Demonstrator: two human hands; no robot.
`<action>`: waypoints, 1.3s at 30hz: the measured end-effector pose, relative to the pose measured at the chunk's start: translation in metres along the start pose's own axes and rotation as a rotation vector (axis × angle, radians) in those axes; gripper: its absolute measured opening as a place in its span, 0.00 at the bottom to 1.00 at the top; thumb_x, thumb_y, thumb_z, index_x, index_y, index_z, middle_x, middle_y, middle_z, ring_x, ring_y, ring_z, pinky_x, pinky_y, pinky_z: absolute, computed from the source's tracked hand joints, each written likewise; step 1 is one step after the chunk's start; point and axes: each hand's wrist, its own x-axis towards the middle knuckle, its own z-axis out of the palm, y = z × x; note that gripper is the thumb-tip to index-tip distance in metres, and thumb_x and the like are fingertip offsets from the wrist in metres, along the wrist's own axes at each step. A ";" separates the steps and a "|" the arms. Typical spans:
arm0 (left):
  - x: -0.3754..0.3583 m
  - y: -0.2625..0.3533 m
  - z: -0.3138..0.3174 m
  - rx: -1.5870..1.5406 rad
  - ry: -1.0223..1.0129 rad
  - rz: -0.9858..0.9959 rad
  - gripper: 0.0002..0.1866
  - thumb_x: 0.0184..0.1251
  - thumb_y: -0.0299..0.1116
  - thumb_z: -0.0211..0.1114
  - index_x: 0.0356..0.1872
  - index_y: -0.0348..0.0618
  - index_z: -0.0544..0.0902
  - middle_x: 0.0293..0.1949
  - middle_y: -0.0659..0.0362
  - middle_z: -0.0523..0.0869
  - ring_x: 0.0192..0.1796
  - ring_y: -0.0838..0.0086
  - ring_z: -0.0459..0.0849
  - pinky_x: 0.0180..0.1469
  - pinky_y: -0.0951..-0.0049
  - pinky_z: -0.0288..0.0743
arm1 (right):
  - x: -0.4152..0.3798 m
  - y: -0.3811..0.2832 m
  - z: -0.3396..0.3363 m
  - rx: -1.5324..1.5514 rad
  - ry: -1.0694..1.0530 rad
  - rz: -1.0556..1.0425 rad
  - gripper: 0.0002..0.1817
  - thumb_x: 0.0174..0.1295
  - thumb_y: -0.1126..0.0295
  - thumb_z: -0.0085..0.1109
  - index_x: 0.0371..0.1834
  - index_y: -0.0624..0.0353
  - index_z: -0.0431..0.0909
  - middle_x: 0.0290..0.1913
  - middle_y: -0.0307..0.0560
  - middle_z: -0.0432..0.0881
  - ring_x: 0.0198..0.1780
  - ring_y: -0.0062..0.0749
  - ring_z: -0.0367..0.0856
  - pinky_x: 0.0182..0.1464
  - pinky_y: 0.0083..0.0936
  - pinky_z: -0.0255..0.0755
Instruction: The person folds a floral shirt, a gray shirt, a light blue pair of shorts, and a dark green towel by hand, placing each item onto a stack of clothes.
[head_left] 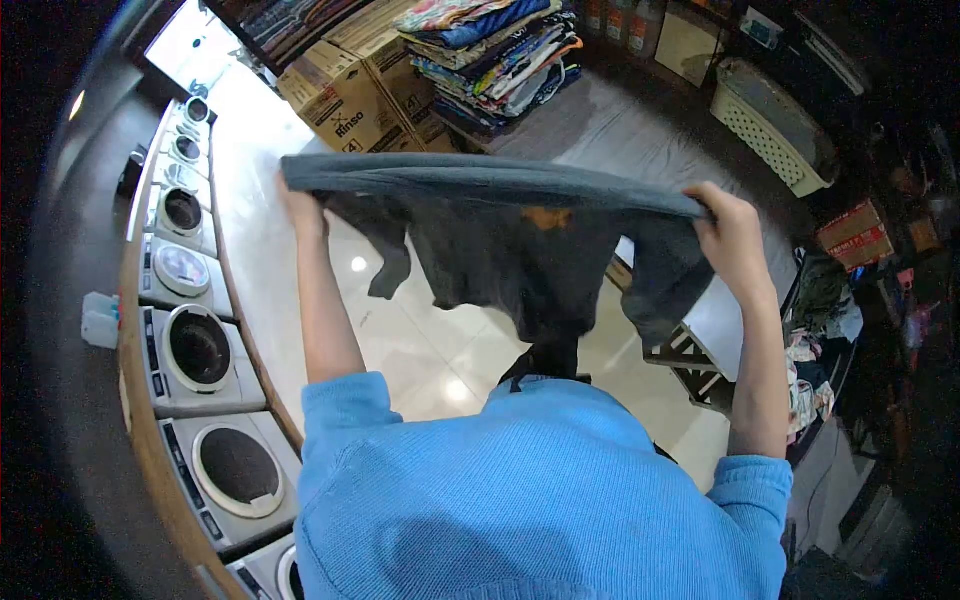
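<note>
A dark grey garment [500, 250], apparently a shirt with sleeve-like parts dangling at both sides, is stretched wide in front of me above the floor. Its top edge is folded over into a long band, and a small orange patch shows near the middle. My left hand [302, 208] is closed around the left end of that band, its fingers partly hidden by the cloth. At the right end, my right hand [730, 238] pinches the band with the thumb on top. Between the hands the cloth hangs loosely.
A row of front-loading machines [238, 470] lines the left wall. Ahead, stacked folded clothes [490, 75] rest on a table [640, 130] beside cardboard boxes [355, 110]. A cream basket [770, 130] stands at the far right, and a white-topped table [712, 325] is near my right arm.
</note>
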 end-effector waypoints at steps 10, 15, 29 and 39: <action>0.000 0.043 0.107 -0.142 -0.228 0.278 0.21 0.78 0.49 0.49 0.49 0.42 0.80 0.40 0.57 0.83 0.43 0.67 0.82 0.48 0.62 0.80 | -0.058 0.014 -0.070 0.311 -0.008 0.225 0.08 0.56 0.80 0.63 0.39 0.70 0.80 0.26 0.38 0.78 0.33 0.16 0.73 0.35 0.21 0.68; 0.023 0.041 0.286 -0.101 -0.608 0.274 0.21 0.77 0.49 0.50 0.51 0.42 0.80 0.41 0.57 0.82 0.47 0.69 0.81 0.52 0.64 0.76 | -0.098 0.063 -0.104 0.187 0.108 0.498 0.06 0.55 0.82 0.60 0.36 0.68 0.78 0.27 0.38 0.74 0.34 0.21 0.71 0.39 0.22 0.67; -0.073 0.136 0.720 -0.836 -1.857 -0.457 0.20 0.71 0.45 0.49 0.40 0.39 0.83 0.37 0.51 0.87 0.38 0.63 0.85 0.45 0.56 0.80 | -0.193 -0.016 -0.270 -0.259 1.066 0.327 0.10 0.74 0.71 0.53 0.51 0.62 0.79 0.46 0.40 0.81 0.49 0.21 0.77 0.55 0.21 0.69; 0.005 -0.234 0.726 0.402 -1.318 -0.388 0.21 0.65 0.51 0.59 0.41 0.42 0.84 0.42 0.51 0.85 0.43 0.60 0.81 0.43 0.65 0.78 | 0.014 0.000 -0.029 0.311 0.364 0.312 0.14 0.56 0.76 0.64 0.45 0.66 0.76 0.38 0.63 0.82 0.42 0.55 0.85 0.40 0.41 0.76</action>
